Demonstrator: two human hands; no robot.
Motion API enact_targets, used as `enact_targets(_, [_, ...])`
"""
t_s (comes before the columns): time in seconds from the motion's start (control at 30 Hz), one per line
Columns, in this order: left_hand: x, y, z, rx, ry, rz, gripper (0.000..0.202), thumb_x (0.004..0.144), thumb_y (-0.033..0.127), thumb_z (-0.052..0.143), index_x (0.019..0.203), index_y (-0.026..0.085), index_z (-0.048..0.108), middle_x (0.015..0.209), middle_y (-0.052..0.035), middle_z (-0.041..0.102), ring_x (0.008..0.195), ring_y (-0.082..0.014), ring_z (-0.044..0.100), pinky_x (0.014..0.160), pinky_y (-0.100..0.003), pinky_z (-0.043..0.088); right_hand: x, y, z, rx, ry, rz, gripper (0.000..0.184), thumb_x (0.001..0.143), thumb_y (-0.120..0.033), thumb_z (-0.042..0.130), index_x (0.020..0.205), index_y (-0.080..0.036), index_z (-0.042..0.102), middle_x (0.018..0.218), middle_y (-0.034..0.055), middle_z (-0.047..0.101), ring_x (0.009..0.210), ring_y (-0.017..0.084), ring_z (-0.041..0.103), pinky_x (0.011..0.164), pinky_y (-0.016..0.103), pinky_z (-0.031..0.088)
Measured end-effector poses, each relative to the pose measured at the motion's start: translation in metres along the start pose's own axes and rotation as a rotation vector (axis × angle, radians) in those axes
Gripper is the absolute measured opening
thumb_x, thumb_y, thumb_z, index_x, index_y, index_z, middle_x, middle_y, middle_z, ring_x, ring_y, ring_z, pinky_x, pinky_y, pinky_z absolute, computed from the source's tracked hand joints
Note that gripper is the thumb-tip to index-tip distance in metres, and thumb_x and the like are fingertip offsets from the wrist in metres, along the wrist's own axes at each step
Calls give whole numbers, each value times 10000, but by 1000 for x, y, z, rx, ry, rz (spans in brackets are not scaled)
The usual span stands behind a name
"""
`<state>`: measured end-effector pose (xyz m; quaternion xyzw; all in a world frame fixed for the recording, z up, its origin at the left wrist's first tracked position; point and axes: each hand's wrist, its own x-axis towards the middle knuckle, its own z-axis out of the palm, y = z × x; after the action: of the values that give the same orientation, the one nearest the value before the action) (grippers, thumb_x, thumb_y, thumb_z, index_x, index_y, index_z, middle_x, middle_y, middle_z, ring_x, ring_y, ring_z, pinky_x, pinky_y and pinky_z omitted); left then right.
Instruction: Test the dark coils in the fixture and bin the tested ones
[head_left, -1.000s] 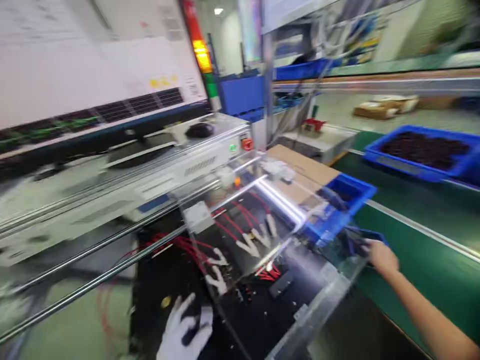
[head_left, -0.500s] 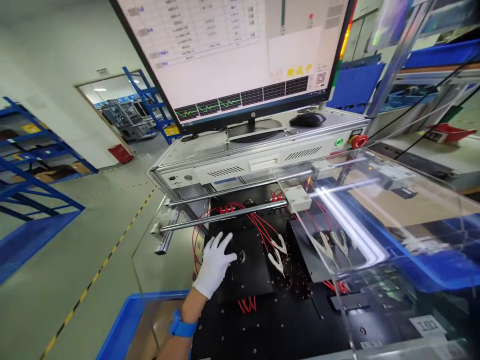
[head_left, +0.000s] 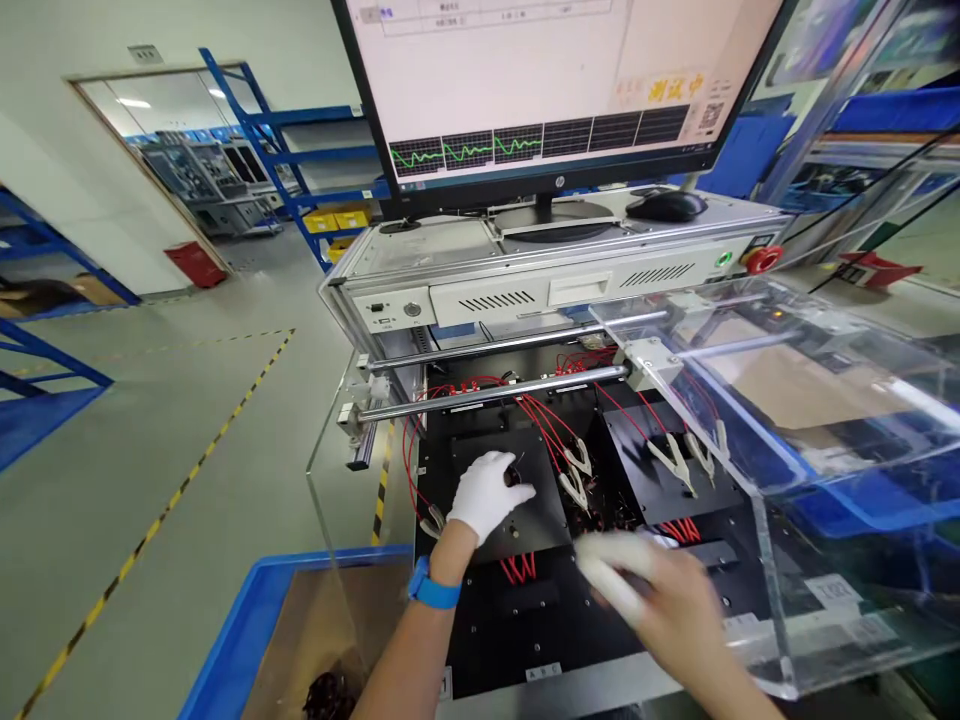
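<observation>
My left hand (head_left: 486, 494), in a white glove with a blue wrist strap (head_left: 433, 590), rests on the left black plate (head_left: 525, 525) of a test fixture. Its fingers curl on a small dark part (head_left: 514, 474). My right hand (head_left: 651, 592) is blurred, with white covers on its fingertips, and hovers low over the black base (head_left: 555, 640) in front of the plates. I cannot make out anything in it. White clips on red wires (head_left: 576, 478) lie between the two plates, and more clips (head_left: 679, 455) lie on the right plate.
A clear acrylic cover (head_left: 795, 400) stands slid to the right on two steel rails (head_left: 495, 394). Behind are a tester box (head_left: 570, 290) with a red stop button (head_left: 762, 258), a mouse (head_left: 667, 205) and a monitor (head_left: 555, 90). A blue bin (head_left: 247, 640) sits at lower left.
The view swung left and then steadied on the fixture. My left hand moved to the left plate and closed its fingers. My right hand left the blue bin at right and came in over the base.
</observation>
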<state>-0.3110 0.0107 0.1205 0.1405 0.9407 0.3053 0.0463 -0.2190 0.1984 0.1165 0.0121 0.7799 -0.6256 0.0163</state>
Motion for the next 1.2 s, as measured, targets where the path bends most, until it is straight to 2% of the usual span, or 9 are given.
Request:
enact_targets(0.07, [1, 5, 10, 159, 11, -28, 415, 699, 306, 634, 1089, 190, 556, 1091, -82, 554, 1009, -248, 501, 874, -357, 412, 27, -7, 22, 97, 55, 35, 288, 724, -458, 588, 788, -177, 608, 715, 55, 633, 644, 187, 607, 574, 294, 508])
enact_targets(0.13, [-1, 6, 18, 220, 38, -20, 377, 716, 240, 599, 1086, 192, 544, 1071, -75, 546, 1000, -238, 485, 856, -341, 407, 62, -6, 38, 283, 138, 110, 318, 676, -439, 610, 810, -151, 583, 761, 64, 639, 633, 179, 619, 494, 258, 498])
enact_targets(0.23, [-3, 3, 24, 201, 63, 10, 413, 716, 220, 588, 1123, 216, 514, 1099, -59, 527, 1014, -237, 450, 845, -332, 401, 101, 6, 49, 523, 189, 233, 275, 585, -323, 672, 765, -144, 567, 776, 56, 644, 668, 168, 640, 510, 224, 510])
enact_targets(0.3, [-4, 0, 25, 180, 81, 16, 410, 716, 220, 583, 1120, 227, 515, 1099, -52, 525, 1007, -239, 439, 830, -334, 405, 111, 13, 50, 600, 203, 289, 222, 560, -242, 678, 722, -142, 564, 720, 47, 645, 641, 158, 643, 513, 211, 511])
enact_targets(0.43, [-5, -3, 25, 159, 110, 30, 387, 715, 221, 576, 1099, 234, 527, 1092, -45, 528, 986, -238, 437, 806, -337, 412, 111, 20, 50, 633, 245, 310, 193, 563, -187, 662, 726, -132, 574, 668, 36, 645, 589, 143, 640, 501, 195, 511])
enact_targets(0.8, [-4, -2, 25, 171, 113, 29, 368, 710, 221, 574, 1075, 236, 536, 1079, -43, 534, 966, -240, 440, 771, -332, 415, 115, 27, 54, 554, 251, 220, 208, 586, -218, 649, 762, -127, 586, 695, 46, 650, 572, 135, 635, 475, 181, 497])
enact_targets(1.03, [-4, -3, 25, 179, 113, 26, 369, 703, 235, 598, 1066, 255, 533, 1080, -21, 537, 966, -227, 446, 772, -321, 417, 117, 23, 52, 463, 241, 217, 216, 556, -225, 650, 736, -116, 602, 646, 30, 641, 549, 132, 626, 460, 174, 488])
enact_targets(1.2, [-4, -3, 25, 184, 98, 13, 380, 700, 230, 601, 1072, 262, 533, 1081, -20, 537, 973, -224, 449, 760, -311, 419, 121, 22, 51, 364, 184, 212, 174, 541, -162, 654, 706, -126, 615, 591, 9, 632, 514, 120, 606, 441, 165, 476])
